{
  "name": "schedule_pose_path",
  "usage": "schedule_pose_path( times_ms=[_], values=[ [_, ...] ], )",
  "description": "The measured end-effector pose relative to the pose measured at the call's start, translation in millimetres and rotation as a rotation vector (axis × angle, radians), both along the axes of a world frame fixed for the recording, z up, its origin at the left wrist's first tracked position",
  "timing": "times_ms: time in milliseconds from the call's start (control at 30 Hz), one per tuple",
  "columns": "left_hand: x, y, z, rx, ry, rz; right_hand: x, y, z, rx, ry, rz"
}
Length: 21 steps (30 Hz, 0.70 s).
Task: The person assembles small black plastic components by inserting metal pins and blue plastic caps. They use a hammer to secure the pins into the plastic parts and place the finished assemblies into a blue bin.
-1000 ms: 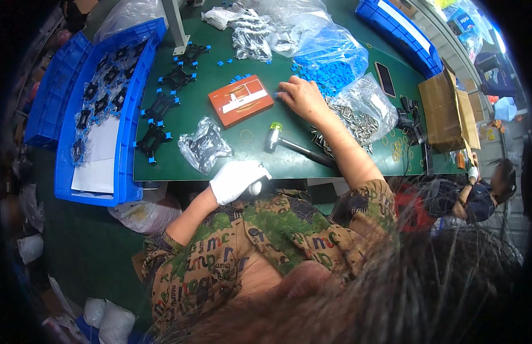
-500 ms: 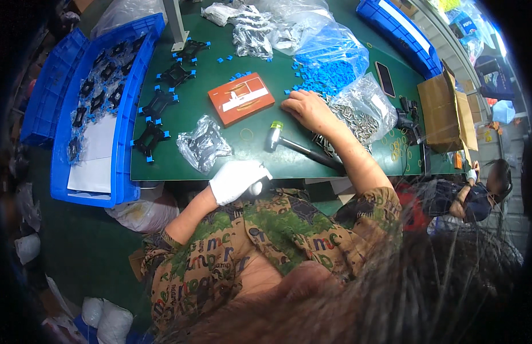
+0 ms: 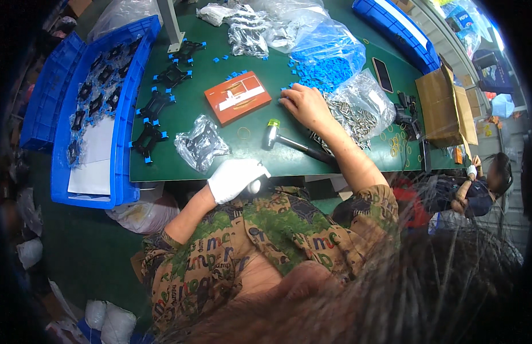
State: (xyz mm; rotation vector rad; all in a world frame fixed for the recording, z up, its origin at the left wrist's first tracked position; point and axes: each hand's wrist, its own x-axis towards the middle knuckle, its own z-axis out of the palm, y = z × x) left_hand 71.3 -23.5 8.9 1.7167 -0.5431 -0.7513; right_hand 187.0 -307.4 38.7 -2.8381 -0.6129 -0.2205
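Blue clips (image 3: pixel 321 75) ahead-right of curled fingers of nearer right hand (image 3: pixel 307 106), grip unclear; left hand (image 3: pixel 235 180) farther, fingers bent, hold hidden.

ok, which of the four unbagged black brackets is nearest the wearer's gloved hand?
The lowest X-shaped bracket, closest to the near edge of the green table; the other three brackets sit farther up the row.

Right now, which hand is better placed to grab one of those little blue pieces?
The right, I'd judge. The right hand is bare and sits beside the blue pieces. The left hand is gloved, curled, and back at the near edge of the table, farther from them.
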Motion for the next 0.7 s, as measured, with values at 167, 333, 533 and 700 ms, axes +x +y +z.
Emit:
schedule_pose_path(
  times_ms=[167, 333, 533, 700],
  values=[
    [-1.2, 2.0, 7.2, 0.007, -0.009, -0.019, 8.8, -3.2, -6.4, -0.073, -0.033, 0.212],
    [-0.8, 0.6, 3.4, -0.020, 0.024, -0.008, 1.6, -21.6, 8.7, -0.029, 0.064, 0.379],
    [-1.5, -0.9, -2.1, -0.053, 0.060, 0.001, -2.0, -38.7, 12.6, 0.181, 0.146, 0.325],
    [-5.1, -2.1, 10.0, -0.022, 0.063, -0.009, -15.9, -37.9, 16.5, 0.102, 0.174, -0.070]
  ],
)
